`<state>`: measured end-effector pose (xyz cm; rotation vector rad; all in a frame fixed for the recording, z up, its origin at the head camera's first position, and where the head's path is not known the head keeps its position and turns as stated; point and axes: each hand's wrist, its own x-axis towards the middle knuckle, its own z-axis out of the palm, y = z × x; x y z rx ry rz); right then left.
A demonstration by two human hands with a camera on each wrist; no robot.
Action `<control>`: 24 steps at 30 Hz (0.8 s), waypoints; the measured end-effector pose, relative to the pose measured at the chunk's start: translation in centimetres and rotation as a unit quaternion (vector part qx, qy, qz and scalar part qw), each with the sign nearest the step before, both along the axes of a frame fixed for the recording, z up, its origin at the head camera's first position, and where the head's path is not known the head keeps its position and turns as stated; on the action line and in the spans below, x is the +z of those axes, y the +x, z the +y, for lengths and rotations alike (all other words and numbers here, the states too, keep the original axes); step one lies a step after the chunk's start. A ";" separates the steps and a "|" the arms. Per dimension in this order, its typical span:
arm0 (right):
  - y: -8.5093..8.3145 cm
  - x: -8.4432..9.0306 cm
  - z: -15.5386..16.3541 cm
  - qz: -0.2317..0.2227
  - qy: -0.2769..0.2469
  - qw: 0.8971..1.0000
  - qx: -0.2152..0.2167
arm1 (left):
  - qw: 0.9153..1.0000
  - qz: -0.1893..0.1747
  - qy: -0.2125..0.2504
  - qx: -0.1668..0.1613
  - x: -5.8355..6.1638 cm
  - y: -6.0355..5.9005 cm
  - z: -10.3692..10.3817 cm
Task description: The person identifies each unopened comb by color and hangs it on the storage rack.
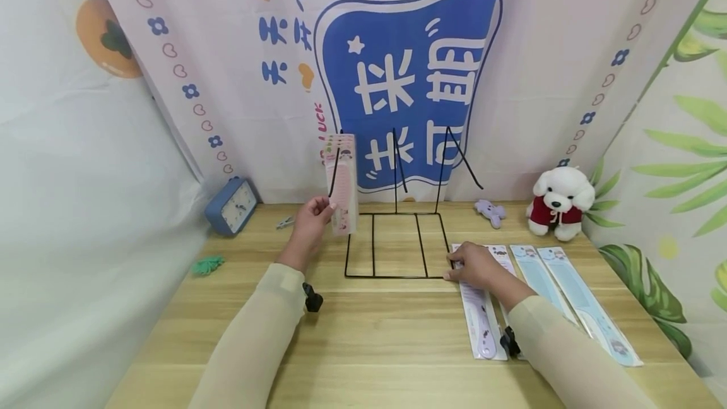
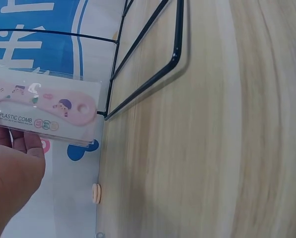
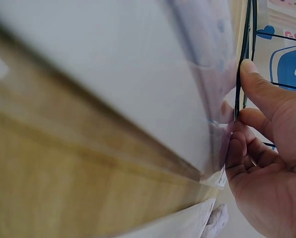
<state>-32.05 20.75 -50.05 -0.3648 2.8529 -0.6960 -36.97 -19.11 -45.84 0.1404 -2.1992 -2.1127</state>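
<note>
A black wire rack (image 1: 392, 246) stands on the wooden table (image 1: 375, 339), its base frame flat and its thin uprights rising at the back. Several pink comb packs (image 1: 342, 183) hang on the rack's left arm. My left hand (image 1: 324, 210) pinches their lower edge; the left wrist view shows a pink pack (image 2: 43, 111) labelled "PLASTIC COMB" above my left hand (image 2: 19, 148). My right hand (image 1: 454, 267) grips the rack's front right corner, thumb and fingers (image 3: 247, 74) on the black wire (image 3: 245, 44). A purple comb pack (image 1: 481, 317) lies partly under that hand.
Two blue comb packs (image 1: 568, 292) lie flat to the right. A white plush dog (image 1: 559, 202) and a small purple toy (image 1: 491, 211) sit at the back right. A blue alarm clock (image 1: 231, 206) and a green tuft (image 1: 207, 264) are at the left. Printed curtains enclose the table.
</note>
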 end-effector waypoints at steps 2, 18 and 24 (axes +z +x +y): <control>0.0 0.1 0.0 0.001 0.000 1.000 0.001 | 1.000 -0.001 0.008 0.001 0.1 0.0 0.0; 0.0 0.0 0.1 0.009 0.003 1.000 0.006 | 0.984 -0.050 -0.168 -0.044 -2.1 1.8 -2.3; -0.1 0.0 0.1 0.003 0.001 1.000 0.002 | 0.934 -0.039 -0.303 -0.185 -3.0 4.0 -2.5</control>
